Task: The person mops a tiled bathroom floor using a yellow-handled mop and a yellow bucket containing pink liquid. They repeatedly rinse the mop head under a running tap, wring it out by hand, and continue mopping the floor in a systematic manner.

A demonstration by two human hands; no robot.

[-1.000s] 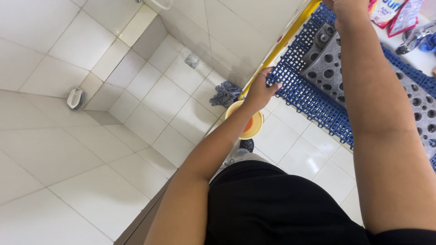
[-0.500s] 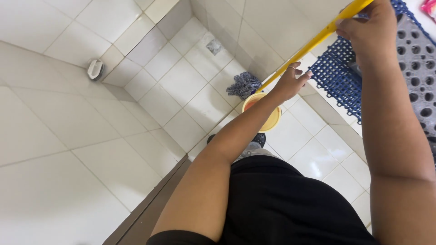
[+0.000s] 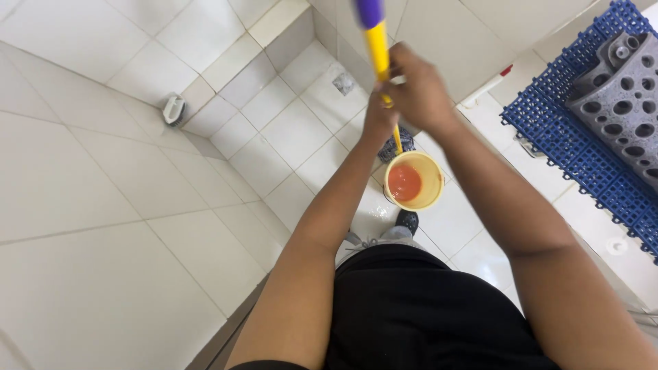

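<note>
Both hands are wrapped around a yellow mop handle (image 3: pixel 377 48), which rises almost straight toward the camera and ends in a purple cap at the top edge of the view. The right hand (image 3: pixel 419 92) sits higher and nearer, fingers curled fully round the shaft with the knuckles facing up, so the pole disappears under the fist. The left hand (image 3: pixel 379 116) is just below and behind it, touching or nearly touching the right; its fingers are mostly hidden by the right hand, but what shows of it is closed about the same shaft. Below the hands a thinner stretch of the yellow pole comes out and runs down to a dark grey mop head (image 3: pixel 404 142), which lies on the white floor tiles (image 3: pixel 301 130) just beside the rim of a small yellow bucket (image 3: pixel 430 195). The bucket stands upright on the floor, holding orange-red liquid (image 3: pixel 404 182), and the pole crosses just above its far rim. A dark shoe (image 3: pixel 407 220) is planted right next to the bucket on the near side. Off to the left, on a low tiled ledge, rests a small scrubbing brush (image 3: pixel 173 109). A square floor drain (image 3: pixel 343 83) sits in the tiles beyond the hands. To the right lies a blue perforated mat (image 3: pixel 569 137) with a grey holed mat (image 3: pixel 627 103) on top of it.
</note>
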